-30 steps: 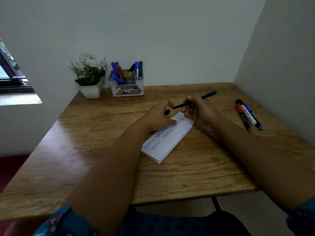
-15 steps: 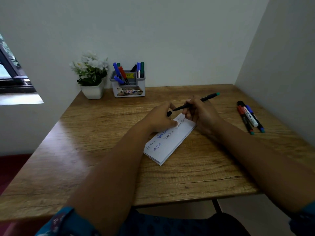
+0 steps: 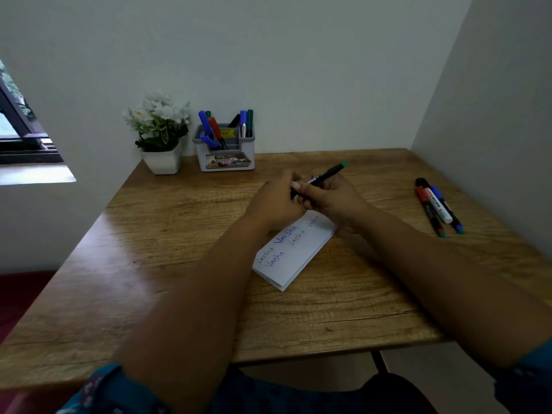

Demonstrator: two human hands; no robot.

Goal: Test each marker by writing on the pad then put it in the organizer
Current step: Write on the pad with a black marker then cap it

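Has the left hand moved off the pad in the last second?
Yes. The left hand rose from the pad toward the marker.

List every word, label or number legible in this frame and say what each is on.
"Varsha" handwritten several times on the pad, once larger in blue.
"OP." at the right end of the organizer front label; the rest of it is blurred.
Yellow sticker inside the organizer: print too small to read.
White marker on the table: dark print, blurred.
Held marker: white print, unreadable.
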